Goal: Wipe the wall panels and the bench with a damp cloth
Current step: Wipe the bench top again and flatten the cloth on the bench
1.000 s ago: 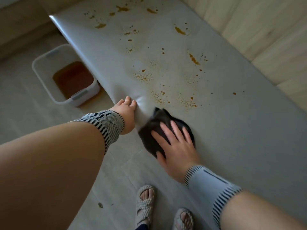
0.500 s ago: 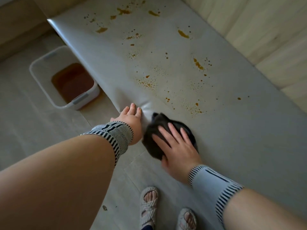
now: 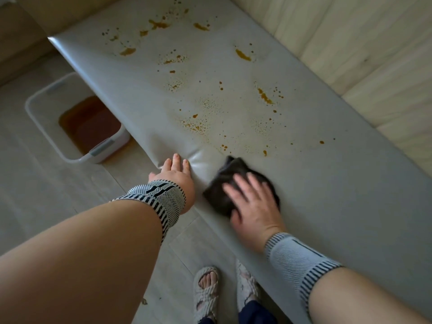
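While the right hand (image 3: 253, 204) presses flat, fingers spread and straight, on a crumpled dark grey cloth (image 3: 230, 183), that cloth sits on the near edge of the long padded grey vinyl bench (image 3: 327, 195), just short of the mess. And what a mess: orange-brown splatter stains (image 3: 196, 126) are scattered across the seat beyond the cloth, from fine speckles close by to bigger blotches toward the far end. The left hand (image 3: 175, 177) rests on the bench's front edge just beside the cloth, fingers straight and laid against the vinyl, dimpling the padding, holding nothing. Both wrists wear knitted grey wrist supports (image 3: 297, 258) with dark stripes; no lettering on them can be read. Down on the pale wood-look floor (image 3: 46, 195), tucked partly under the bench's front edge, stands a white rectangular plastic tub (image 3: 46, 127) holding brownish liquid, with a grey handle on its near end. Pale wood-grain wall panels (image 3: 362, 54) run along the back of the bench. At the bottom, two feet in woven light sandals (image 3: 207, 291) stand right against the bench. The right hand's fingers look slightly blurred.
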